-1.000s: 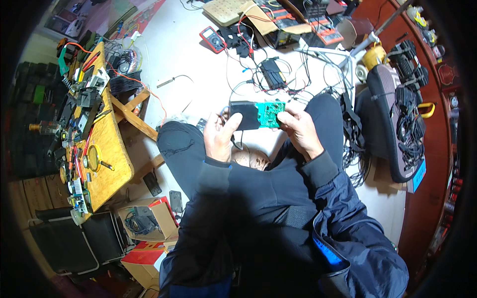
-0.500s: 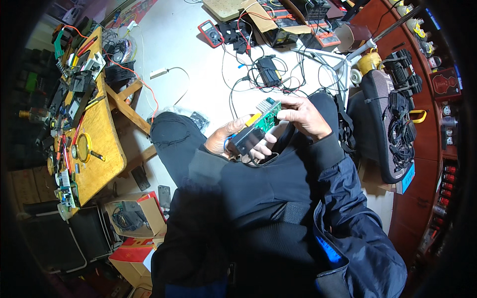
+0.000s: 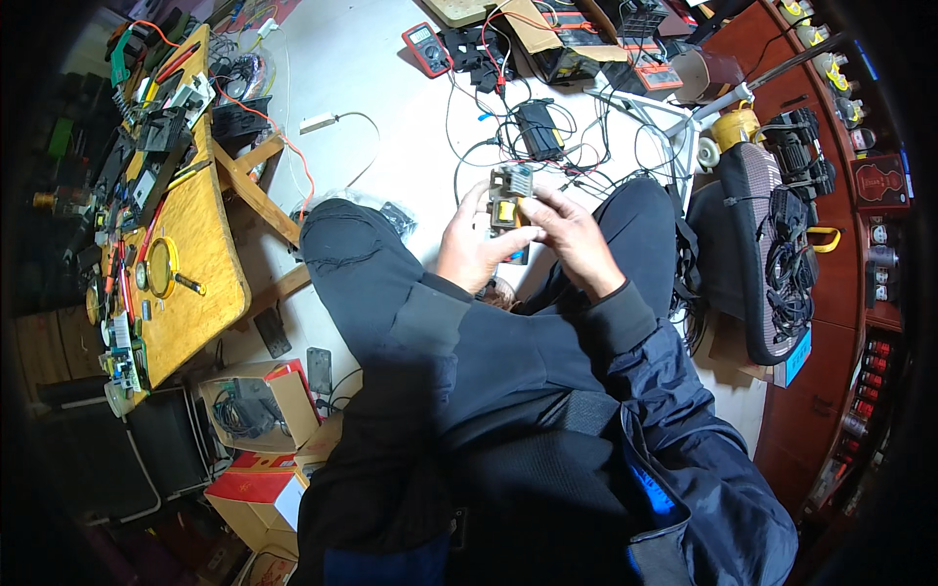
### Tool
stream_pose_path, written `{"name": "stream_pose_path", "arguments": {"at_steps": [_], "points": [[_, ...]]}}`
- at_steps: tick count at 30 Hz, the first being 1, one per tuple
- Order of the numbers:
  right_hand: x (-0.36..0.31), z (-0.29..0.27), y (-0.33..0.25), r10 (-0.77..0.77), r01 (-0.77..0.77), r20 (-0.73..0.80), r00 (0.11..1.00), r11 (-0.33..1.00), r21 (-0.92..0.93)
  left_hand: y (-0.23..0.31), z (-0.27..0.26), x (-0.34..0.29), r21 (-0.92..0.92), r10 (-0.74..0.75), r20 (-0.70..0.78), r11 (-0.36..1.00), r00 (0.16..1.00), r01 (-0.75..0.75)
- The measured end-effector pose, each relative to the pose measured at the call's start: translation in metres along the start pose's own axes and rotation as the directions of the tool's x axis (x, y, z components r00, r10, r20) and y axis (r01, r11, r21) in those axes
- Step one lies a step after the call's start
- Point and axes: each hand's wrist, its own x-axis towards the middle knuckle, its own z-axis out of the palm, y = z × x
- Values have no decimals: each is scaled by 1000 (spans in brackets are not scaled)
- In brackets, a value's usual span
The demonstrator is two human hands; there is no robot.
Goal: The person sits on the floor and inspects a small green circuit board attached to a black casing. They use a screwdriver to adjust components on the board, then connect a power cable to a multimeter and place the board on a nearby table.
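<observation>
Between my knees, both hands hold a small circuit board (image 3: 507, 212), component side facing up. It carries a yellow-wrapped transformer at its middle, grey finned metal heat sinks at the far end and a blue part near the bottom. My left hand (image 3: 469, 252) grips the board's left edge, its thumb lying across the lower part. On the other side my right hand (image 3: 578, 242) is closed on the right edge, its fingertips near the transformer. Parts of the board are hidden behind the fingers.
At left stands a yellow workbench (image 3: 210, 278) with tools and a magnifying glass (image 3: 164, 269). Ahead on the floor lie a red multimeter (image 3: 427, 49), a black power adapter (image 3: 538, 130) and tangled cables. Open cardboard boxes (image 3: 298, 415) sit at lower left; a cushioned seat (image 3: 747, 205) holds cables at right.
The board has been turned over: its green underside faced me before, and now its components do. It has moved slightly farther from my body, and my left hand has shifted to its left edge.
</observation>
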Motion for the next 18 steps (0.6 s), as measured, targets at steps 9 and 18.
{"name": "stream_pose_path", "arguments": {"at_steps": [9, 18], "points": [[-5, -10, 11, 141, -136, 5, 990, 941, 311, -13, -6, -1, -18, -5, -71, 1000, 997, 4], [-10, -10, 19, 110, -133, 104, 988, 959, 249, -27, -15, 1, -477, -154, -55, 872, 986, 110]]}}
